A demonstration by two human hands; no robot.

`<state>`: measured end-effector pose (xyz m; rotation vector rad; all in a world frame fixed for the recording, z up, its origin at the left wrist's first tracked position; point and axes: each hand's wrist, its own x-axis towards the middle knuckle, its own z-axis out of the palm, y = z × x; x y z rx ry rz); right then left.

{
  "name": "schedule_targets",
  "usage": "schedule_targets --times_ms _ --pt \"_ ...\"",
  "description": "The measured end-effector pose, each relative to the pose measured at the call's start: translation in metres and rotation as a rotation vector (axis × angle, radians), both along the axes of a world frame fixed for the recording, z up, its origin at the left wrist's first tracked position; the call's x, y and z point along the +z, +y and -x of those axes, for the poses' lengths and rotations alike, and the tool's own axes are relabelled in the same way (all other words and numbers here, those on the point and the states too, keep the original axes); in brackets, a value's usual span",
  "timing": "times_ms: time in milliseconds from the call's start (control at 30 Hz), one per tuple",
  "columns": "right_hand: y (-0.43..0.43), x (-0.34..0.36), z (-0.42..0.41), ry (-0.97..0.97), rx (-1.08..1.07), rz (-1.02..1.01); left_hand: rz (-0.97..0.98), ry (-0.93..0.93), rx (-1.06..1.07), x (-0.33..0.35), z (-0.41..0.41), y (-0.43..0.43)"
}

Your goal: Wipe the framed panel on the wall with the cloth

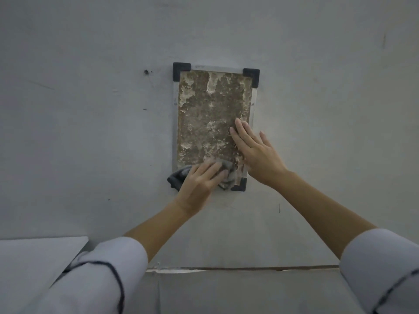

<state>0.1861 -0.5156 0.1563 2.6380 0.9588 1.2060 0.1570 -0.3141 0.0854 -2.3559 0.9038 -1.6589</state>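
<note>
The framed panel (pixel 204 114) hangs on the grey wall, a tall brown mottled rectangle with pale crusty patches, a silver frame and black corner caps. A dark grey cloth (pixel 179 176) lies bunched over the panel's lower edge and bottom left corner. My left hand (pixel 200 181) presses flat on the cloth, fingers pointing right. My right hand (pixel 255 149) rests with its fingers spread flat on the panel's lower right side and frame, holding nothing. The panel's bottom left corner cap is hidden by the cloth.
The grey wall (pixel 90 143) carries a small screw or hole (pixel 147 71) left of the panel and a few dark marks. A pale ledge (pixel 34 257) sits at the lower left. A horizontal seam (pixel 249 269) runs below my arms.
</note>
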Motion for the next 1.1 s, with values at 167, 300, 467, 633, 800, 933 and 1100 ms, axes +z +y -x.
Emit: schedule_targets --times_ms 167,300,467,633,800,933,1100 --pt "-0.004 0.006 0.004 0.038 0.009 0.007 -0.098 0.073 0.001 -0.037 0.002 0.003" --pt "-0.006 0.006 0.005 0.039 -0.001 0.004 -0.096 0.076 -0.023 -0.019 0.009 -0.006" --pt "-0.002 0.005 0.008 0.062 -0.002 -0.025 -0.05 0.049 -0.022 0.016 0.005 -0.034" --pt "-0.004 0.012 0.015 0.091 -0.008 0.013 -0.064 0.082 0.009 -0.004 -0.001 -0.049" --pt "-0.003 0.011 0.012 0.042 -0.028 0.016 -0.196 0.083 0.028 -0.023 -0.001 -0.034" --pt "-0.001 0.004 0.008 -0.008 -0.047 0.004 -0.258 0.093 0.07 -0.027 0.004 -0.012" --pt "0.006 -0.004 0.007 -0.015 -0.06 -0.021 -0.277 0.113 0.089 -0.015 0.023 0.031"
